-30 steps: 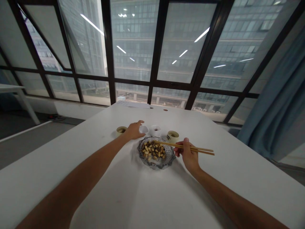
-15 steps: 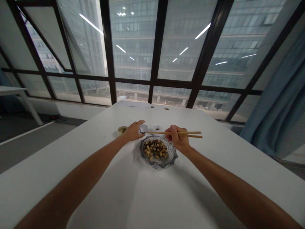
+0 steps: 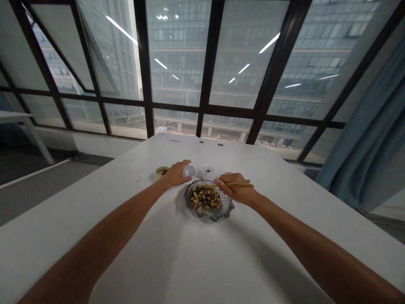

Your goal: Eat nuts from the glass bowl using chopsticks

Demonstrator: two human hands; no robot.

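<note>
My right hand (image 3: 236,186) is closed around a pair of wooden chopsticks (image 3: 243,184), whose tips reach over the glass bowl. That scalloped glass bowl (image 3: 229,207) holds a mix of pale and dark pieces that look like nuts and seeds (image 3: 205,197). My left hand (image 3: 177,174) grips the left side of a small white dish (image 3: 190,171), fingers behind and thumb in front. Beside it stands a second white dish (image 3: 208,172) with a little dark matter inside. A yellowish cup (image 3: 162,171) is partly behind my left hand.
All of this stands on a white table (image 3: 202,261). Papers (image 3: 177,138) and two small round objects, one of them a brown disc (image 3: 220,145), lie at the far edge by the windows. A blue curtain (image 3: 357,139) hangs at the right.
My right hand has brought the chopsticks from the small white dish down and back over the glass bowl. My left hand stays at the dish.
</note>
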